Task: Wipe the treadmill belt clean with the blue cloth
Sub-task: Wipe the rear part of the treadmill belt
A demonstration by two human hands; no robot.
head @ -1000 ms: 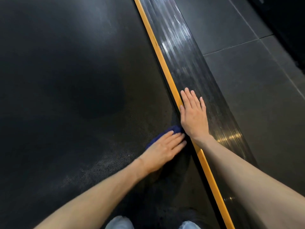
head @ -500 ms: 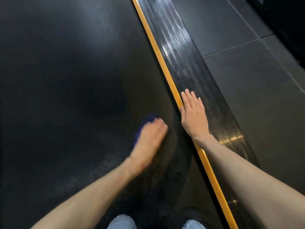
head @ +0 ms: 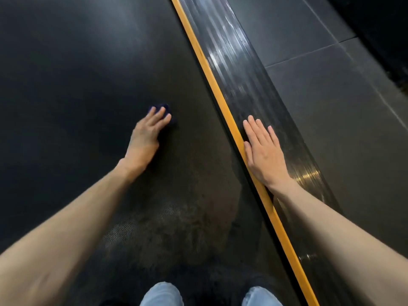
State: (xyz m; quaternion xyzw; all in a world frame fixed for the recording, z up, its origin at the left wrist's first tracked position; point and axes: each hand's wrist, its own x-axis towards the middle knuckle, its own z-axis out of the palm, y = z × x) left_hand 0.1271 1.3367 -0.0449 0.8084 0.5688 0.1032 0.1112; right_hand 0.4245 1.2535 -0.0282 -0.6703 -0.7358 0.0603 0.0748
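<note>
Both bare arms reach forward and down, hands palm-down and well apart.
The left arm (head: 66,228) stretches out from the lower left with a straight wrist. The left hand (head: 144,138), a little blurred, lies flat, its fingers (head: 162,113) straight and slightly spread, pressing on the cloth (head: 164,107). The right arm (head: 331,235) comes in from the lower right. The right hand (head: 263,155) rests flat, fingers straight and close together, thumb lying alongside the palm's inner edge.
</note>
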